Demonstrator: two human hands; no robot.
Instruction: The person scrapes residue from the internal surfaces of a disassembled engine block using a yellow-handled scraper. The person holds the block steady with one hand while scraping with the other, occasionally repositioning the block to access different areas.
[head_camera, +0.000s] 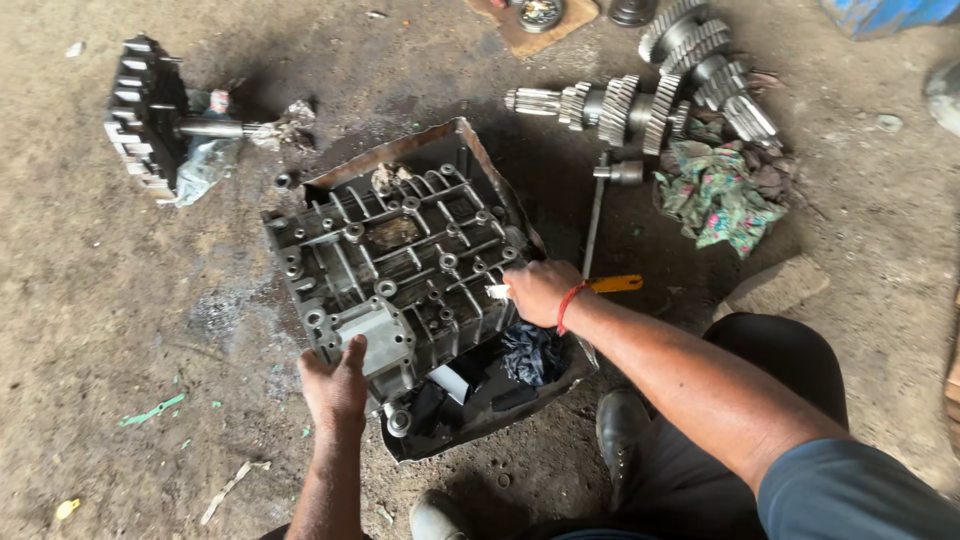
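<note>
Closest in, a dark shoe (622, 428) and the person's bent knee sit at the bottom right, on the dirt floor (100, 330). Just above them lies a shallow, rusty metal tray (420, 140), and it is crowded. Filling most of it is a grey cast housing (400, 270), ribbed and studded with bolt bosses, lying flat and slightly skewed. In the tray's near corner, beside the housing, there is a dark blue rag (530, 352) and some black oily bits that can't be made out.

The left hand (335, 385) is down on the housing's near edge, fingers spread and pressed flat on the metal, bracing it, not wrapped around anything. The right hand (540, 292), red thread at the wrist, is over the housing's right edge, closed on a small white scrap (497, 292) held at the fingertips against the casting.

Behind that hand, a yellow-handled tool (616, 284) lies on the floor. Further back, a gear shaft (600, 105) rests by a flowered cloth (720, 195), and a toothed gear cluster (145, 115) sits far left.
</note>
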